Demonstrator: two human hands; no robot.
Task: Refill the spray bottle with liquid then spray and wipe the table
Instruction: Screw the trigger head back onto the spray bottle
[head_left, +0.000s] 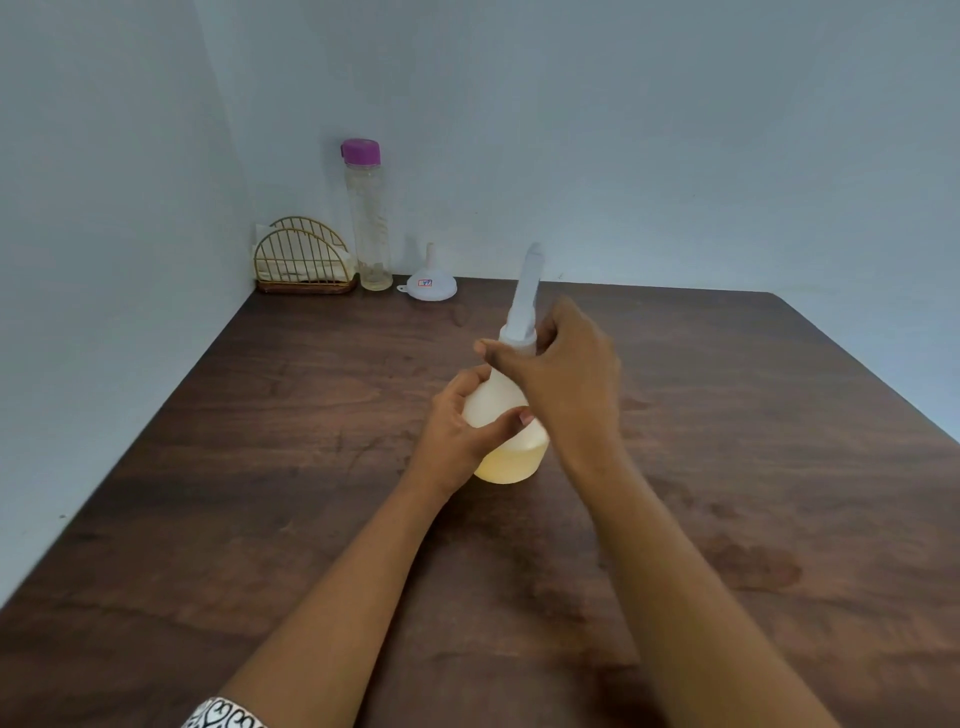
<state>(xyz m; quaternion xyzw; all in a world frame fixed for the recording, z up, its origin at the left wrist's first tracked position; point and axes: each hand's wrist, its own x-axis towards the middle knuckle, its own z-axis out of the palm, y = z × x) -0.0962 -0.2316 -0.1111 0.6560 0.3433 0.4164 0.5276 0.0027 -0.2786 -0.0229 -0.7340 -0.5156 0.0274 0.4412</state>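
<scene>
The spray bottle (506, 447) stands mid-tabletop (260, 467), gripped around its body by the left hand (457, 431); its spray head (524, 296) is clasped by the right hand (566, 374).

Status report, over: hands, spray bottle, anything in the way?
Left hand grips spray bottle body; right hand grips its collar. Yellowish liquid low inside. Funnel, purple-capped bottle back by wall, apart from hands.
</scene>
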